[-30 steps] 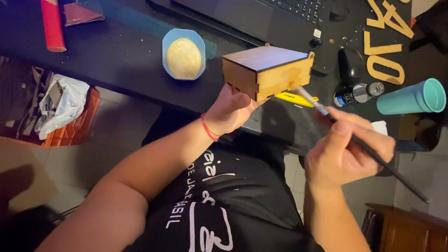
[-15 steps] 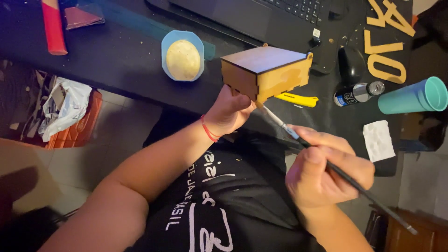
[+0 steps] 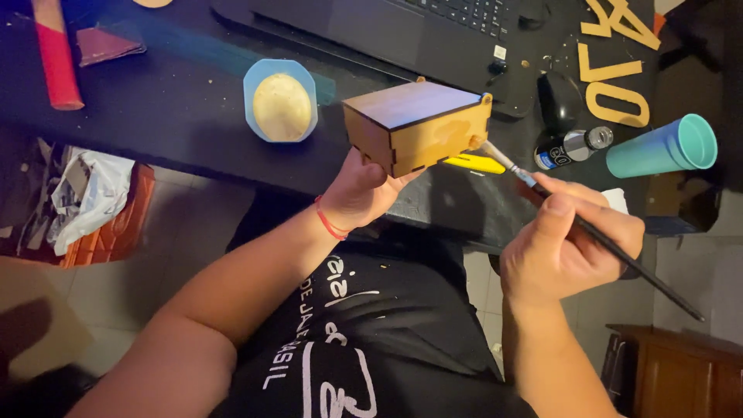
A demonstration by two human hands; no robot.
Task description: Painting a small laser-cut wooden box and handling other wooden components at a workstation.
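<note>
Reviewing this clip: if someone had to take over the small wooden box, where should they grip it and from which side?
Probably from underneath, as the left hand does now: fingers under the wooden box at its lower near corner. The brush in the right hand touches the right end, where the side looks freshly coated, so keeping off that face seems wise.

Clutter on a dark desk

A blue bowl of pale paste sits near a laptop; a teal cup lies tipped beside a small bottle, a black mouse, wooden letters and a red roll.
</note>
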